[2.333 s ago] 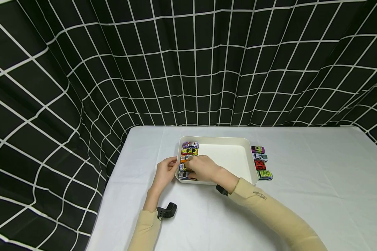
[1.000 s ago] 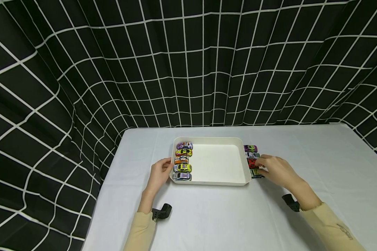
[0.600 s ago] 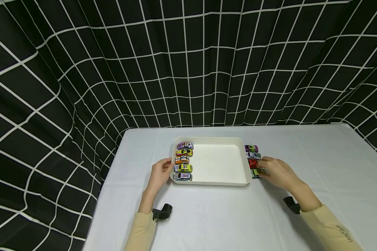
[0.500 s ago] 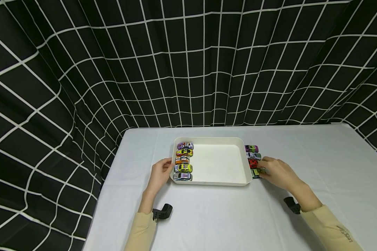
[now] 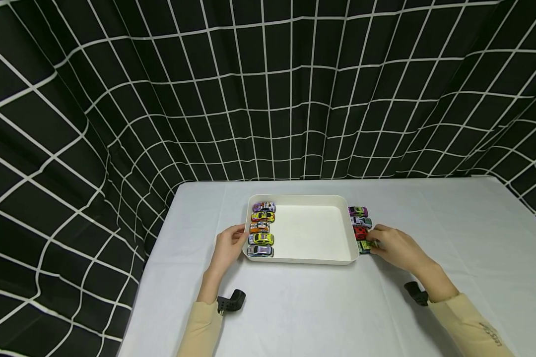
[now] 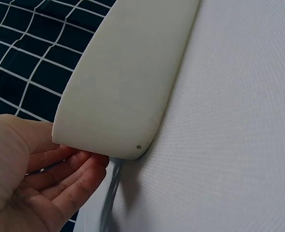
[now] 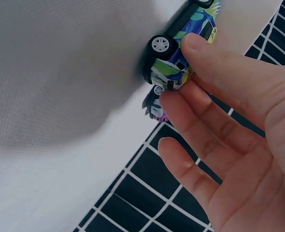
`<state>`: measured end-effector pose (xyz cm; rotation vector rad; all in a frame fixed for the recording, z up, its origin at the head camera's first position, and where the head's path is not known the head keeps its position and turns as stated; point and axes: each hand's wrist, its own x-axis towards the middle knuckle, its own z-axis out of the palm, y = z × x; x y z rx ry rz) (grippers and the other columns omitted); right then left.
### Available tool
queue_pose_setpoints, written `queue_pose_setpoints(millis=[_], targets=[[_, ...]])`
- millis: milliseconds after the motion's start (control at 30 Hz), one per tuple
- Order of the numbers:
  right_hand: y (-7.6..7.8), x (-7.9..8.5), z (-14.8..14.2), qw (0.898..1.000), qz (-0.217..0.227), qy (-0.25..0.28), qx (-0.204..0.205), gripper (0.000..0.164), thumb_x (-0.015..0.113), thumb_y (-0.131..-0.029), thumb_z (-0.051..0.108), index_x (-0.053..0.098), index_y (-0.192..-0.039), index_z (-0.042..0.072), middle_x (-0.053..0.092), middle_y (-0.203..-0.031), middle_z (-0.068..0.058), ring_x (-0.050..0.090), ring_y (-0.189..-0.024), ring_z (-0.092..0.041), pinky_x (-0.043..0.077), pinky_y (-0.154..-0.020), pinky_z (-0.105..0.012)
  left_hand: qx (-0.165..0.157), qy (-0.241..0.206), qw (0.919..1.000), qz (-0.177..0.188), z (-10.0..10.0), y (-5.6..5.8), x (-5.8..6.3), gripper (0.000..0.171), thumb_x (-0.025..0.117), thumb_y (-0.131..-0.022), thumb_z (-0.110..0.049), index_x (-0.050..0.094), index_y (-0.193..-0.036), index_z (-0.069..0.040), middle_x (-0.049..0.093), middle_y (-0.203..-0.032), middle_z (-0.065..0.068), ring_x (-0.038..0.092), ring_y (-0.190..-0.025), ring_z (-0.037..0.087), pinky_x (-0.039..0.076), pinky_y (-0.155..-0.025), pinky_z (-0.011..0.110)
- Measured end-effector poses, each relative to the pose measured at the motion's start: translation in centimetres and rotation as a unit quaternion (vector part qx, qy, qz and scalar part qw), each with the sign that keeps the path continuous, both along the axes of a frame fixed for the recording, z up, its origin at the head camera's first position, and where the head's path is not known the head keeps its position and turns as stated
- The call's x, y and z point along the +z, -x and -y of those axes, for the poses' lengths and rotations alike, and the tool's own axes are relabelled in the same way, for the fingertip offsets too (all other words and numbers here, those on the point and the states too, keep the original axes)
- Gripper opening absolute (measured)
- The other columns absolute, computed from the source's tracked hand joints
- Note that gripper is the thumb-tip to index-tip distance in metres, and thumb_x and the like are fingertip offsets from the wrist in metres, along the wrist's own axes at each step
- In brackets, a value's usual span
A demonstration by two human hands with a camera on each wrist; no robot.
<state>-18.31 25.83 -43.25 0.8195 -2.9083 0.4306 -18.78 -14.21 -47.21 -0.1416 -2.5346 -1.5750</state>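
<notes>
The left hand (image 5: 227, 248) holds the left end of a shallow white tray (image 5: 314, 260). In the left wrist view, its fingers (image 6: 79, 186) lie against the outside of the tray wall (image 6: 123, 82), and the thumb tip is hidden behind the corner. The right hand (image 5: 397, 248) pinches a green and yellow toy car (image 5: 365, 246) just outside the tray's right end. In the right wrist view, the thumb (image 7: 200, 53) presses this car's patterned side, above a wheel. The index finger is partly hidden behind the car, and the other fingers are loosely bent.
Several toy cars stand in a column along the tray's left inside wall, with a silver one (image 5: 260, 251) nearest. A red car (image 5: 360, 233), a white one (image 5: 361, 221) and a purple one (image 5: 358, 211) line up beyond the green car. Black gridded cloth (image 5: 312, 99) hangs behind the white table (image 5: 295, 307).
The right hand has left the cars inside the tray, moved right, and taken hold of the green car outside. The left hand stays at the tray's left end.
</notes>
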Motion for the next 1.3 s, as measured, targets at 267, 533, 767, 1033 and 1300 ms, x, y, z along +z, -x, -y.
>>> queue_pose_setpoints(millis=[267, 533, 767, 1033, 1300], targets=[[-0.1, 0.5, -0.3, 1.0, 0.012, -0.006, -0.011, 0.018, 0.077, -0.069, 0.0, 0.068, -0.085, 0.005, 0.061, -0.084, -0.003, 0.06, -0.074, -0.021, 0.053, -0.063, -0.038, -0.001, -0.002, 1.0, 0.002, 0.0, 0.1, 0.0, 0.026, 0.06, -0.089, -0.003, 0.06, -0.111, 0.011, 0.064, -0.1, 0.022, 0.063, -0.087, 0.028, 0.056, -0.074, 0.025], [-0.4, 1.7, -0.9, 1.0, 0.017, 0.002, -0.027, 0.018, 0.077, -0.07, 0.002, 0.068, -0.085, 0.005, 0.062, -0.086, -0.005, 0.06, -0.078, -0.024, 0.053, -0.066, -0.041, 0.001, 0.007, 1.0, -0.001, 0.0, 0.0, 0.1, 0.026, 0.06, -0.089, -0.003, 0.061, -0.111, 0.01, 0.064, -0.099, 0.021, 0.063, -0.086, 0.027, 0.056, -0.074, 0.027], [-0.2, 3.0, -1.3, 1.0, -0.002, 0.007, -0.024, 0.017, 0.077, -0.07, 0.003, 0.068, -0.085, 0.004, 0.061, -0.083, -0.003, 0.059, -0.075, -0.023, 0.052, -0.063, -0.039, 0.0, 0.009, 0.9999, -0.005, 0.0, 0.0, 0.2, 0.025, 0.059, -0.089, -0.002, 0.061, -0.111, 0.01, 0.065, -0.098, 0.02, 0.064, -0.084, 0.027, 0.056, -0.074, 0.029], [1.0, 4.7, -0.5, 1.0, -0.016, 0.009, -0.018, 0.018, 0.077, -0.072, 0.003, 0.068, -0.087, 0.003, 0.061, -0.084, -0.005, 0.059, -0.075, -0.023, 0.052, -0.062, -0.04, 0.006, 0.01, 0.9999, 0.011, 0.1, 0.0, 0.2, 0.026, 0.06, -0.09, -0.005, 0.061, -0.112, 0.008, 0.065, -0.098, 0.019, 0.063, -0.086, 0.025, 0.056, -0.075, 0.027], [2.6, 6.1, 1.7, 1.0, -0.012, 0.004, -0.012, 0.018, 0.075, -0.075, 0.005, 0.068, -0.091, 0.003, 0.062, -0.087, -0.005, 0.06, -0.078, -0.023, 0.052, -0.062, -0.04, 0.005, 0.005, 0.9998, 0.017, 0.1, 0.0, 0.2, 0.027, 0.06, -0.09, -0.005, 0.061, -0.113, 0.008, 0.065, -0.099, 0.018, 0.063, -0.087, 0.025, 0.055, -0.075, 0.025]])
